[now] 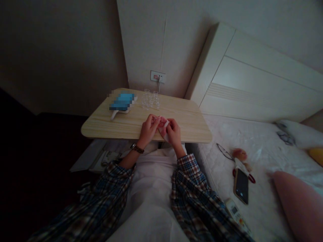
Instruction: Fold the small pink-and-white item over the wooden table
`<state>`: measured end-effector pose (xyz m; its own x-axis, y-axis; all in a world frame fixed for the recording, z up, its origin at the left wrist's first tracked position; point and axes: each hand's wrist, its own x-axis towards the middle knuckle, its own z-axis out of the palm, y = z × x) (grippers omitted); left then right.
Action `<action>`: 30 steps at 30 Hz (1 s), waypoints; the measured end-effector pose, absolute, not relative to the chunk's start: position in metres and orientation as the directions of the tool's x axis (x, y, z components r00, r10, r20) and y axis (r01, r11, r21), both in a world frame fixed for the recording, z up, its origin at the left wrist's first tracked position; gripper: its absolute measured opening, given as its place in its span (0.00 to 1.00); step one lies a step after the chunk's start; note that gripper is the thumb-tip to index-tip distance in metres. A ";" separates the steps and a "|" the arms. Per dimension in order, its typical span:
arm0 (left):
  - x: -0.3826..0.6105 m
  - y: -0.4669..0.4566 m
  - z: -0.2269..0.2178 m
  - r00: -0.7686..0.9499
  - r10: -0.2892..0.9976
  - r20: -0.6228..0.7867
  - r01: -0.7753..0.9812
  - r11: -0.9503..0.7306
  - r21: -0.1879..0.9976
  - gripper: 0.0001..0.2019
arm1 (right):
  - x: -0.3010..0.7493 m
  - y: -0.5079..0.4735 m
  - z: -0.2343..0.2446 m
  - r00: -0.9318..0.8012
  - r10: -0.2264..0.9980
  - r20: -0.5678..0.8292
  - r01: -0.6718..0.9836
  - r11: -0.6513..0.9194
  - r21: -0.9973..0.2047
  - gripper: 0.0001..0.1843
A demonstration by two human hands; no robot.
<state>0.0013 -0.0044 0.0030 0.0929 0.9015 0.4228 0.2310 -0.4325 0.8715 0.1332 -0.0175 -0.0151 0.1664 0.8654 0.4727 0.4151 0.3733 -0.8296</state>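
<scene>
Both of my hands meet near the front edge of a light wooden table point(191, 114). My left hand point(148, 129) and my right hand point(173, 131) are closed together on a small red and white paper item point(162, 122), pinched between the fingers. A watch sits on my left wrist. Plaid sleeves cover both forearms. What the paper item is, I cannot make out in the dim light.
A blue blurred object point(122, 102) on a white stand and several small clear glasses point(150, 99) stand at the table's back. A wall socket point(157, 76) is behind. On the bed to the right lie glasses point(224, 151), a phone point(241, 186), a remote point(236, 212) and a pink pillow point(300, 201).
</scene>
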 end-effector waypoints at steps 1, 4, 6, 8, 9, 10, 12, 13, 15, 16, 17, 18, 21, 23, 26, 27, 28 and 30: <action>0.001 -0.004 0.003 0.092 0.901 0.423 0.229 -0.433 0.872 0.15 | 0.133 -0.018 -0.015 0.166 0.866 0.472 0.417 0.372 -0.829 0.13; 0.002 -0.003 0.002 0.082 0.898 0.432 0.212 -0.439 0.873 0.15 | 0.133 -0.018 -0.013 0.170 0.865 0.473 0.419 0.371 -0.829 0.13; 0.002 -0.002 0.002 0.074 0.897 0.436 0.208 -0.441 0.873 0.15 | 0.133 -0.018 -0.013 0.176 0.863 0.474 0.419 0.370 -0.829 0.13; 0.002 -0.002 0.002 0.072 0.897 0.435 0.214 -0.440 0.872 0.15 | 0.133 -0.018 -0.013 0.178 0.862 0.475 0.417 0.372 -0.829 0.13; 0.002 -0.002 0.002 0.073 0.898 0.434 0.217 -0.439 0.872 0.15 | 0.133 -0.018 -0.014 0.177 0.861 0.477 0.415 0.374 -0.829 0.13; 0.002 -0.002 0.002 0.075 0.898 0.434 0.220 -0.439 0.871 0.15 | 0.133 -0.018 -0.014 0.175 0.861 0.477 0.413 0.376 -0.830 0.13; 0.002 -0.002 0.003 0.084 0.897 0.435 0.218 -0.442 0.870 0.15 | 0.133 -0.018 -0.014 0.172 0.863 0.474 0.407 0.376 -0.832 0.13; 0.002 -0.002 0.003 0.092 0.895 0.436 0.213 -0.445 0.870 0.15 | 0.133 -0.018 -0.014 0.173 0.864 0.473 0.405 0.376 -0.834 0.13; 0.002 -0.003 0.003 0.108 0.894 0.435 0.198 -0.448 0.872 0.15 | 0.133 -0.018 -0.014 0.171 0.863 0.475 0.404 0.379 -0.833 0.13; 0.002 -0.003 0.003 0.116 0.893 0.434 0.187 -0.449 0.874 0.15 | 0.133 -0.018 -0.014 0.170 0.862 0.477 0.406 0.380 -0.831 0.13; 0.002 -0.003 0.003 0.123 0.893 0.433 0.177 -0.449 0.876 0.15 | 0.133 -0.018 -0.015 0.169 0.861 0.479 0.410 0.381 -0.829 0.12; 0.001 -0.003 0.003 0.126 0.893 0.432 0.167 -0.448 0.878 0.15 | 0.133 -0.017 -0.015 0.169 0.861 0.480 0.413 0.380 -0.827 0.12; 0.001 -0.003 0.002 0.125 0.894 0.430 0.140 -0.445 0.884 0.14 | 0.133 -0.017 -0.016 0.171 0.863 0.476 0.413 0.376 -0.830 0.13; 0.001 -0.004 0.002 0.122 0.895 0.429 0.128 -0.443 0.887 0.14 | 0.133 -0.017 -0.017 0.171 0.863 0.475 0.411 0.376 -0.831 0.13; 0.001 -0.004 0.002 0.118 0.900 0.420 0.137 -0.434 0.891 0.14 | 0.134 -0.016 -0.017 0.175 0.861 0.478 0.408 0.378 -0.831 0.13; 0.001 -0.004 0.001 0.116 0.902 0.417 0.146 -0.431 0.891 0.14 | 0.134 -0.017 -0.016 0.175 0.860 0.480 0.408 0.381 -0.830 0.13; 0.001 -0.003 0.001 0.115 0.902 0.415 0.152 -0.429 0.890 0.14 | 0.134 -0.017 -0.016 0.175 0.858 0.483 0.408 0.384 -0.829 0.13; 0.001 -0.003 0.000 0.107 0.903 0.415 0.166 -0.428 0.888 0.14 | 0.134 -0.017 -0.016 0.175 0.856 0.486 0.410 0.386 -0.827 0.13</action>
<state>0.0008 -0.0028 0.0002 0.1073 0.9033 0.4154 0.1662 -0.4282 0.8883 0.1336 -0.0170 -0.0156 0.1754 0.8560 0.4863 0.4096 0.3857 -0.8267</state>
